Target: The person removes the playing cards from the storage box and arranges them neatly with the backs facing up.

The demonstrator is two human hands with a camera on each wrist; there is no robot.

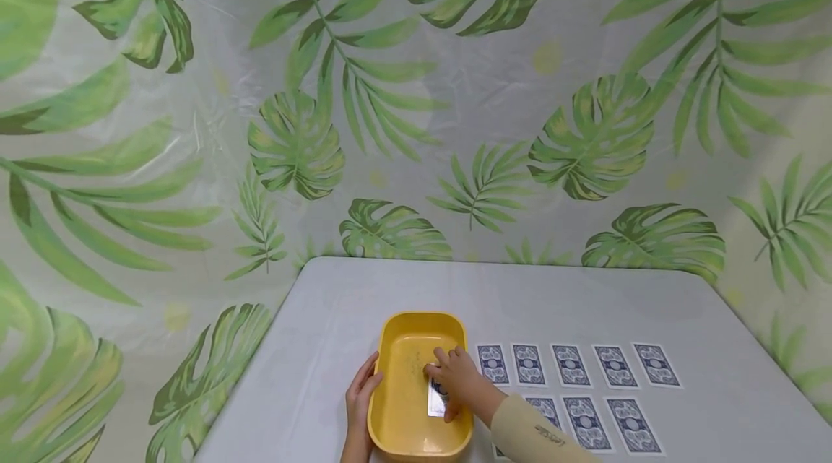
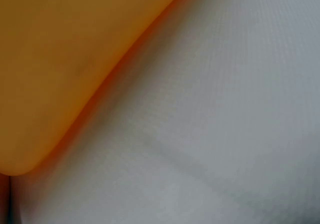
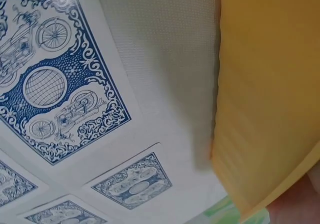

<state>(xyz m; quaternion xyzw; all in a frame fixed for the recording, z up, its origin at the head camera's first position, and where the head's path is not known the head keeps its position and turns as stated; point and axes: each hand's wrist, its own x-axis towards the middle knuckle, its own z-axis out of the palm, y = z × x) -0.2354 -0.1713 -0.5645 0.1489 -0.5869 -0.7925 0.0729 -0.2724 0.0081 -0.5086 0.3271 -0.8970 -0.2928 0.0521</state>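
A yellow plastic tray (image 1: 408, 441) with rounded corners stands on the white table. My left hand (image 1: 361, 394) rests against its left side, fingers extended along the outer wall and the thumb at the rim. Inside the tray, towards its right side, lies a playing card (image 1: 437, 404), partly hidden under my right hand (image 1: 458, 378). That hand reaches over the right rim and holds the card, fingers at its far end and thumb near its close end. In the left wrist view only the tray wall (image 2: 75, 48) and tablecloth show.
Right of the tray, several blue-backed playing cards (image 1: 572, 365) lie face down in two rows. The near row's left cards are partly covered by the right sleeve (image 1: 533, 430). A leaf-patterned curtain (image 1: 481, 123) hangs behind the table's far edge.
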